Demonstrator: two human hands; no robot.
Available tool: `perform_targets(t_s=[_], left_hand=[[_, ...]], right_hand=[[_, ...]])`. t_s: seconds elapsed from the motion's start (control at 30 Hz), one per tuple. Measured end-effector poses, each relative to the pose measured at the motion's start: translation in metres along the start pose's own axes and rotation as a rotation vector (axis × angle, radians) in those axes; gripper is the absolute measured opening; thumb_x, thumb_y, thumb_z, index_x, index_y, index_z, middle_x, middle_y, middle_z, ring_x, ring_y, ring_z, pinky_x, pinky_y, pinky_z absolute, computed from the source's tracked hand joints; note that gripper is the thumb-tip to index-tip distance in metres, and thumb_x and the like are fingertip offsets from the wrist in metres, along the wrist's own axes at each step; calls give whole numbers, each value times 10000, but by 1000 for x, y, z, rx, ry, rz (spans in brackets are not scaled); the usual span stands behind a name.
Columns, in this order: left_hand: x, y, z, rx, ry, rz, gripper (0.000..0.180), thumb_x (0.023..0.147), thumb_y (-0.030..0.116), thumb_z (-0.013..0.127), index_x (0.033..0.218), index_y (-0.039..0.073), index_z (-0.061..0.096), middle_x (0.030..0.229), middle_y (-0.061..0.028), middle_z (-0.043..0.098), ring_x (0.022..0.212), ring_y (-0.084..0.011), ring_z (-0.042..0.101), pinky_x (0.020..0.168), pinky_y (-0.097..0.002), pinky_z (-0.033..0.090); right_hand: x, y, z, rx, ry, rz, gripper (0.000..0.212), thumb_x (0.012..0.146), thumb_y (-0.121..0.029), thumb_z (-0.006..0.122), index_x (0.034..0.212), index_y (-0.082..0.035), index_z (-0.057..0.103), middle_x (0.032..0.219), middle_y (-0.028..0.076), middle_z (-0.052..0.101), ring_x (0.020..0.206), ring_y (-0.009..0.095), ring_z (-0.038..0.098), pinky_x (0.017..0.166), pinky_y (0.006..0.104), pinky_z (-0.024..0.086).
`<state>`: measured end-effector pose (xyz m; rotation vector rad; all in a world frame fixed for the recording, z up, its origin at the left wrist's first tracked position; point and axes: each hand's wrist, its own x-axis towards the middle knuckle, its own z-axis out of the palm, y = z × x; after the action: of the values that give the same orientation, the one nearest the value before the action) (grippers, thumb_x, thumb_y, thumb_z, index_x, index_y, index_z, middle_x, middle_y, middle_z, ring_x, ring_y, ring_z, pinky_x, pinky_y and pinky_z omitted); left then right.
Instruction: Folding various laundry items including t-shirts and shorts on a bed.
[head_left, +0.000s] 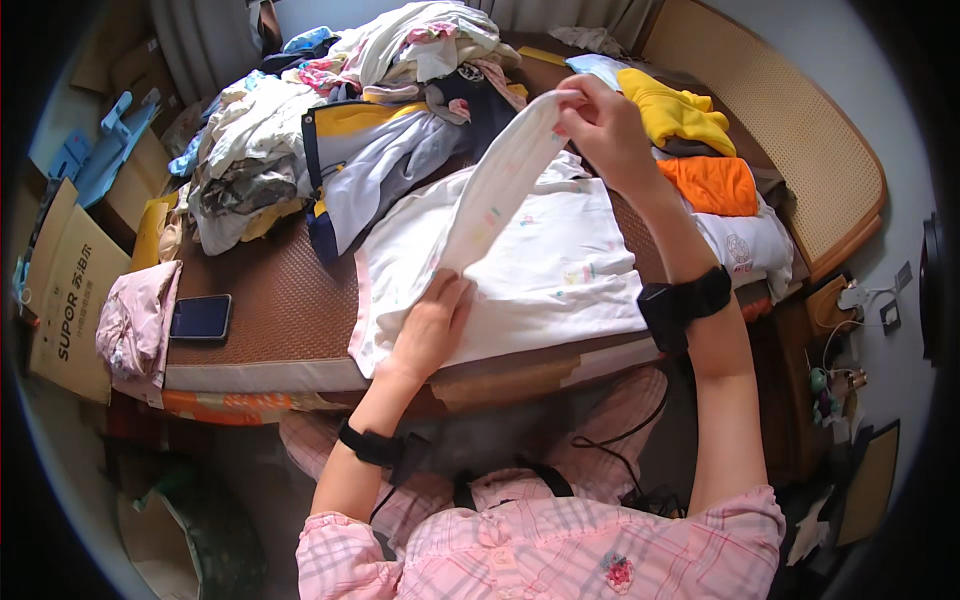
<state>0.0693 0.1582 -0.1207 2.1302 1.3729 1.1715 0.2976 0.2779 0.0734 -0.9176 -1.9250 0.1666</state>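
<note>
A white garment with small coloured prints and a pink edge lies spread on the brown woven mat in front of me. A narrow part of it, perhaps a sleeve, is lifted and stretched slantwise between my hands. My right hand pinches the upper end of this strip, raised above the mat. Lower down and to the left, my left hand is closed on the strip's other end, low over the spread cloth. Whether the garment is a top or something else, I cannot tell for sure.
Behind the garment rises a big heap of mixed clothes. Folded yellow and orange clothes are stacked at the right. On the left are a phone, a folded pink garment and a cardboard box.
</note>
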Motion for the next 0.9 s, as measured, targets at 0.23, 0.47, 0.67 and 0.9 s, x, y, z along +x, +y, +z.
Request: perform_targets(t_s=[0.23, 0.47, 0.67, 0.9], left_hand=[[-10, 16, -11, 273, -272, -38, 454, 958, 374, 438, 1361, 175, 502, 1344, -122, 544, 1177, -328, 550, 966, -446, 402], [-59, 28, -25, 577, -236, -76, 426, 917, 335, 548, 1246, 64, 570, 1036, -214, 623, 1032, -370, 575, 974, -494, 369], [-96, 15, -41, 441, 106, 101, 379, 825, 151, 690, 1180, 55, 597, 1166, -198, 543, 1122, -369, 509, 970, -482, 366], [-63, 13, -52, 508, 281, 96, 196, 746, -30, 655, 933, 27, 643, 854, -121, 583, 852, -310, 588, 767, -397, 473]], right_hand=[[-146, 26, -40, 448, -28, 434, 79, 917, -107, 630, 868, -45, 631, 780, -23, 562, 710, 47, 512, 675, 198, 421], [-218, 65, -36, 526, 0, 879, 220, 868, -83, 696, 675, -51, 594, 679, -57, 538, 601, 14, 436, 533, 199, 343], [-224, 91, -29, 316, 131, 493, 89, 783, 44, 615, 760, -33, 577, 739, -40, 524, 649, 20, 473, 571, 188, 359], [-221, 90, -23, 216, 156, 561, 228, 784, 49, 615, 1004, -9, 595, 969, 36, 586, 843, 107, 582, 774, 250, 479]])
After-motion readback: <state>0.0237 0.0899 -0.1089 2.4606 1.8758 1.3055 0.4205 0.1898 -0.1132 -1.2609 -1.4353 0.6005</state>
